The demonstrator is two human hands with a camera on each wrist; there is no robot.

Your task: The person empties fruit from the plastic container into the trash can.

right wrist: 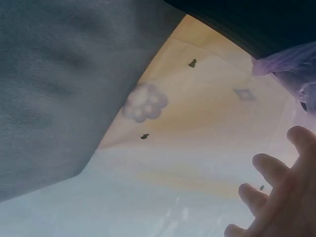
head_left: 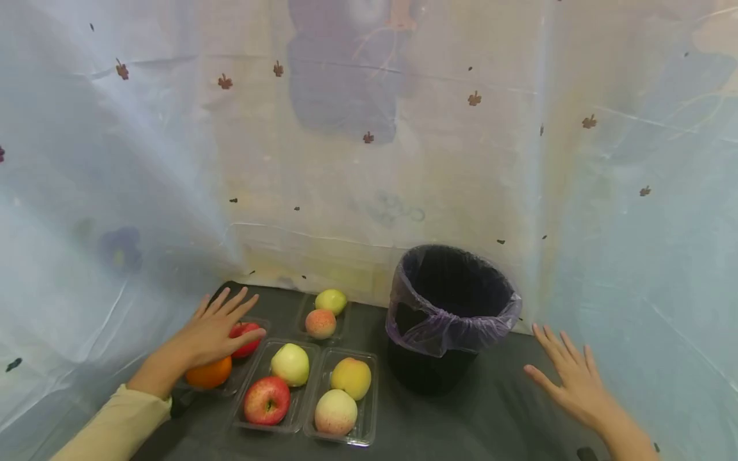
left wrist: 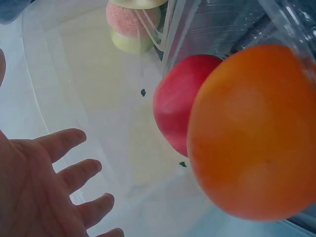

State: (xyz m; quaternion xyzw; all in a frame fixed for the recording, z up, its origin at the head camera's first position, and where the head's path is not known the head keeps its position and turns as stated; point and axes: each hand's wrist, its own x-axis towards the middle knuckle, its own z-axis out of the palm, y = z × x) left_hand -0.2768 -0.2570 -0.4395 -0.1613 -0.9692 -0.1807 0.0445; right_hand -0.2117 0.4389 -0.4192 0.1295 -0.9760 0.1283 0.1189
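Observation:
My left hand [head_left: 214, 333], fingers spread, is over a clear plastic tray that holds an orange-coloured fruit [head_left: 210, 373] and a red fruit [head_left: 248, 338]. Its palm and fingers hold nothing; in the left wrist view the smooth orange-coloured fruit [left wrist: 256, 133] looms large in front of the red fruit [left wrist: 177, 101]. To the right of the black bin [head_left: 429, 368], my right hand [head_left: 576, 387] is held out with straight fingers and nothing in it. A purple bag [head_left: 461, 330] lines the bin and folds over its rim.
Beside the left hand's tray, one clear tray [head_left: 239, 419] holds a red apple [head_left: 267, 401] and a yellow-green fruit [head_left: 290, 365]. Another tray [head_left: 371, 410] carries two peach-like fruits [head_left: 336, 413]. Farther back sit a pinkish fruit [head_left: 320, 324] and a green one [head_left: 331, 301]. A patterned sheet [head_left: 346, 192] hangs behind.

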